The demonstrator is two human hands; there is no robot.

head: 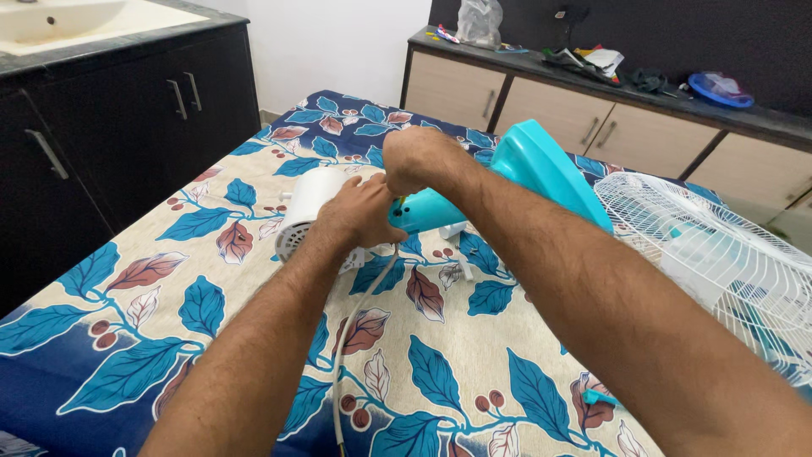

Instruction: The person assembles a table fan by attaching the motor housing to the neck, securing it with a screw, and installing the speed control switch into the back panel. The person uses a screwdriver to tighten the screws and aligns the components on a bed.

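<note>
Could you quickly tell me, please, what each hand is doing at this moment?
Left hand: closed on the white motor housing.
Right hand: closed at the turquoise fan neck; what it grips cannot be told.

White wall (338, 42), dark cabinet (101, 144) w/ sink (76, 21) left, beige drawer unit (541, 106) at back.

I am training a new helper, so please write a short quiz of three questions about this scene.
1. True or false: the left hand rests on the white motor housing.
2. What lies at the right edge? A) wire fan guard B) a bucket
3. Which colour is the fan stand under the right hand?

Key: 1 true; 2 A; 3 turquoise.
</note>
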